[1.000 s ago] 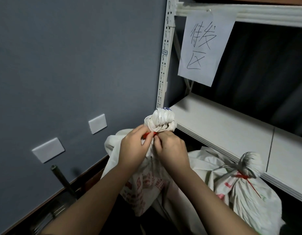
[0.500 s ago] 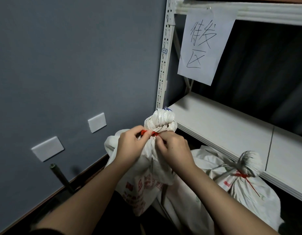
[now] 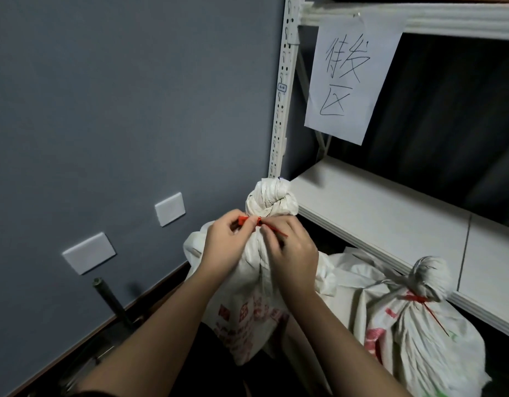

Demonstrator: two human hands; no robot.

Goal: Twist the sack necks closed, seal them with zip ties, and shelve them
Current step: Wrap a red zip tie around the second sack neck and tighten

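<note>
Both hands, left [image 3: 223, 247] and right [image 3: 290, 247], pinch the red zip tie [image 3: 249, 220] at the sack [image 3: 247, 282] neck; its red print is unreadable.

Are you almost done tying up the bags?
Partway. Done: the sack on the right has a red tie round its twisted neck. In hand: the left hand and right hand pinch a red zip tie at the neck of the middle sack. Left: the shelf board shows no sack on it.
</note>
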